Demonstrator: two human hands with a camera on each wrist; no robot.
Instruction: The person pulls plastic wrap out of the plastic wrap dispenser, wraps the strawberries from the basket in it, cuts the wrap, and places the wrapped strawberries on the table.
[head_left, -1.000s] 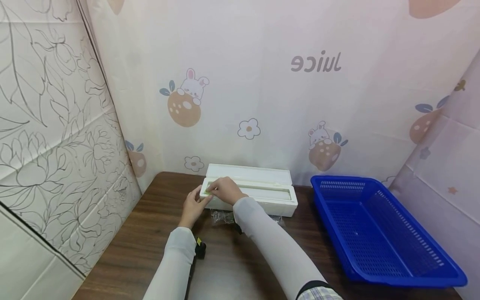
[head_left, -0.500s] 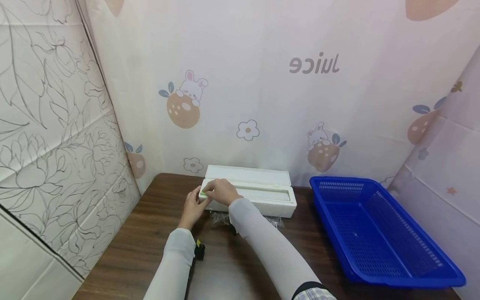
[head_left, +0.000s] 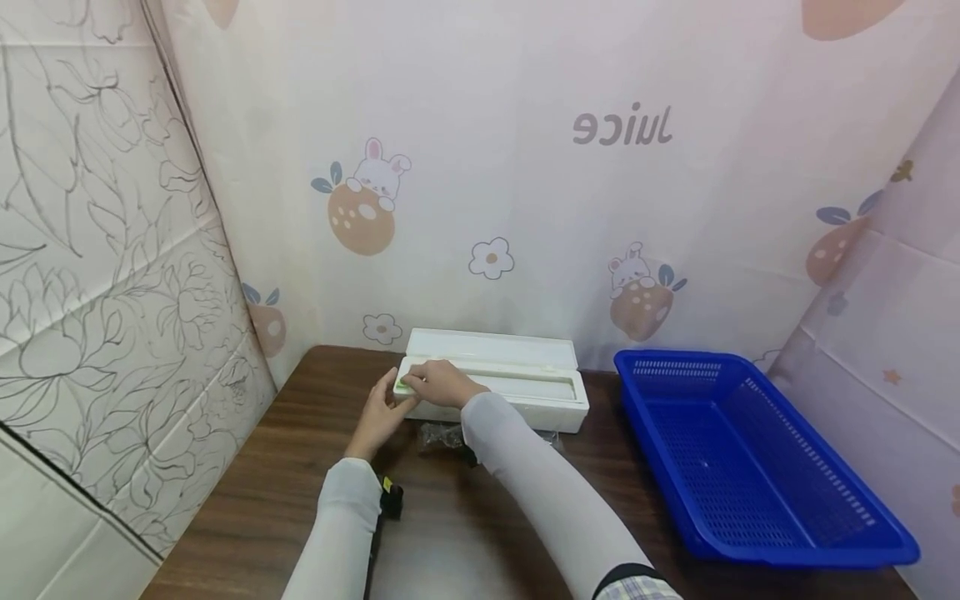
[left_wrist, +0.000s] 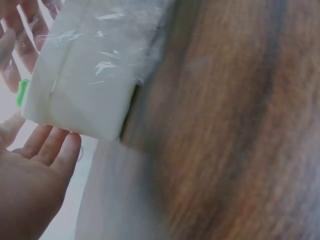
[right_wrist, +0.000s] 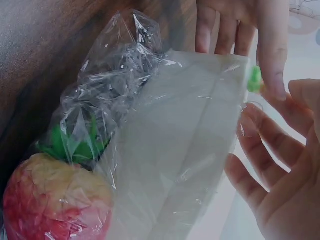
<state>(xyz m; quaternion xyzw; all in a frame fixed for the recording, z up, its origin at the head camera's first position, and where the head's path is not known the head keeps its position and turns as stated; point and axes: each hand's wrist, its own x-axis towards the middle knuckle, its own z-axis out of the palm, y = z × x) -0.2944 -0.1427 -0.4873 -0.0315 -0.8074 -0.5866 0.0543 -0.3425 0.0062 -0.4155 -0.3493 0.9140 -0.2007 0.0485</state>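
A long white cling film dispenser (head_left: 487,412) lies across the table, its lid raised at the back. Clear film (left_wrist: 112,35) covers its front. At the dispenser's left end sits a green slide cutter (right_wrist: 254,79). My right hand (head_left: 442,383) reaches over from the right and pinches the cutter between thumb and forefinger; its other fingers are near the film's edge in the right wrist view. My left hand (head_left: 378,421) presses on the dispenser's left end with nearly straight fingers (left_wrist: 69,150). A red and yellow fruit (right_wrist: 57,200) with green leaves lies under the film, mostly hidden in the head view.
A blue perforated basket (head_left: 705,550) stands to the right on the brown wooden table (head_left: 247,500). Crumpled film (right_wrist: 115,65) lies in front of the dispenser. A patterned curtain (head_left: 525,208) hangs close behind, and another patterned sheet (head_left: 112,292) hangs on the left.
My right hand has slid a short way left with the green slide cutter, to the dispenser's left end. My left hand has stayed at that end. The head view has shifted slightly.
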